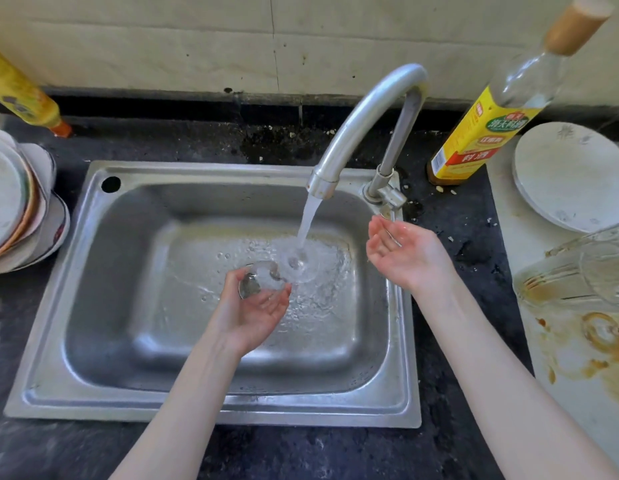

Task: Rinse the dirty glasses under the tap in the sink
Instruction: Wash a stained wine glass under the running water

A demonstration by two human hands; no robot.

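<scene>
— Water (306, 223) runs from the curved steel tap (366, 112) at centre frame into the stainless sink (93, 271). Where is the glass?

— Small clear glass (266, 275) sits in the left hand (256, 303), low in the middle of the frame, over the basin. It lies tilted, mouth toward the stream, and the water lands at its rim, just right of it; motion blur hides the exact edge.

— How does that hand hold it?

— Palm up, thumb and fingers curled round the glass from below.

— And the other hand?

— Right hand (401, 251) hangs to the right of the stream, just below the tap's handle, palm up, fingers loosely bent and apart, holding nothing. It looks wet.

— What stands around the sink?

— Dark counter (467, 220) on every side. At the left edge a stack of plates (13, 202); in the upper left a yellow bottle (20, 91). In the upper right a tall bottle with a yellow label (481, 133) and a tan cap. Right of it a white plate (564, 174) lies on a pale board (578, 375) stained brown, and at the right edge more clear glassware (578, 271) rests on its side, with brown residue beside it.
</scene>
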